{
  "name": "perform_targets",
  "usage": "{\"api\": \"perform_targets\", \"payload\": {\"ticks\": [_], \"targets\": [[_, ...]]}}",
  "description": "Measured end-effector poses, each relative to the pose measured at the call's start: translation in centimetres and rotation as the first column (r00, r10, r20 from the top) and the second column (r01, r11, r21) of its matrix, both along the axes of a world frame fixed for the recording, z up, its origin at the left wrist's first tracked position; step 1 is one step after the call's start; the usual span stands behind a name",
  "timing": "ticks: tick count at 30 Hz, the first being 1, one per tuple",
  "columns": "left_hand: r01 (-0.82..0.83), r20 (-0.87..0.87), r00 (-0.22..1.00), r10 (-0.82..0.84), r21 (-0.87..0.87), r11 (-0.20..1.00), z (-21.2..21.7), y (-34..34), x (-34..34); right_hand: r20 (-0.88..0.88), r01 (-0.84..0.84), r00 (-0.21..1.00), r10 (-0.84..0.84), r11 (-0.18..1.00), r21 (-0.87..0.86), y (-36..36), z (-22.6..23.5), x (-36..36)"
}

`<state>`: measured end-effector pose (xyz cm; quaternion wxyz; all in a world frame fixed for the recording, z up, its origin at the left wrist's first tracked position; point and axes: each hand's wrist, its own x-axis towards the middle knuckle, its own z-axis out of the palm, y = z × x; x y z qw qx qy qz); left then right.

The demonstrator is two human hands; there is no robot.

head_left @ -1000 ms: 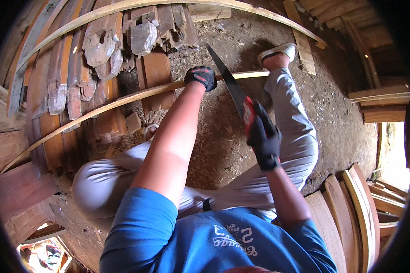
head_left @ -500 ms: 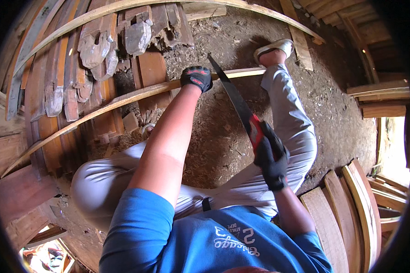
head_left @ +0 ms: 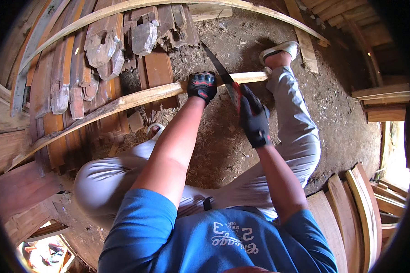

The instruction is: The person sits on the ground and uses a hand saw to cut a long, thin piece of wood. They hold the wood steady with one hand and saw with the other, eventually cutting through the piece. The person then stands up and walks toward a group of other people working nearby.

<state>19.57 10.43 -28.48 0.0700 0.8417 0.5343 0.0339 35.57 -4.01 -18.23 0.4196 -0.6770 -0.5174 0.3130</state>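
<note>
A long, narrow wooden strip slants up from the lower left across stacked boards, its far end by my right foot. My left hand, in a black glove with red marks, is wrapped round the strip near that end. Just right of it, a handsaw with a dark blade and red handle lies across the strip. The blade points away and to the left, past my left hand. My gloved right hand is closed on the saw's handle, mostly covering it. Whether the teeth are in the wood cannot be made out.
Weathered boards with broken ends are piled at the far left. Another long strip arches across the far side. Cut planks lie at the near right. Wood chips litter the dirt floor.
My right hand has pushed the saw forward and left, so its handle is now close to the strip. My left hand stays on the strip; the whole view has shifted slightly.
</note>
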Motion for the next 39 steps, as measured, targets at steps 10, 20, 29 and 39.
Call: {"api": "perform_targets", "payload": {"ticks": [10,20,29,39], "targets": [[0.016,-0.024,1.0,-0.014,0.071,0.997,-1.2,0.5,-0.2,-0.195,0.016,0.979,-0.065,0.969,-0.246,-6.7,3.8,0.5],[0.001,-0.044,0.999,0.0,0.017,1.0,-0.7,0.2,-0.6,-0.027,0.008,1.0,-0.017,0.957,-0.289,-9.0,8.6,1.9],[-0.005,0.015,1.0,0.005,-0.022,1.0,-0.2,0.1,-0.1,-0.077,0.011,0.997,-0.003,0.995,0.101,2.7,-2.0,-1.5],[0.027,-0.024,0.999,-0.025,0.084,0.996,-1.0,0.2,0.0,-0.215,0.087,0.964,-0.157,0.95,-0.301,-15.2,8.3,2.0]]}}
